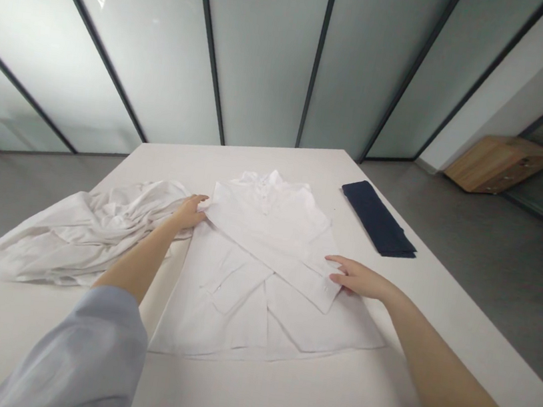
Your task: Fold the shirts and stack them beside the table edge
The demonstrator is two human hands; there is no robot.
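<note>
A white shirt [261,276] lies flat on the white table [275,393], collar away from me, with one sleeve [271,240] folded across its front. My left hand [191,210] pinches the shoulder end of that sleeve at the shirt's left edge. My right hand [357,277] rests at the cuff end near the shirt's right side, thumb and fingers closed on the cuff edge. Both forearms are bare, with pale blue sleeves pushed up.
A crumpled white garment [80,230] lies heaped on the table's left part, touching the shirt. A folded dark navy cloth [378,218] sits at the back right. Frosted glass walls stand behind; a wooden cabinet [502,163] is on the floor at right.
</note>
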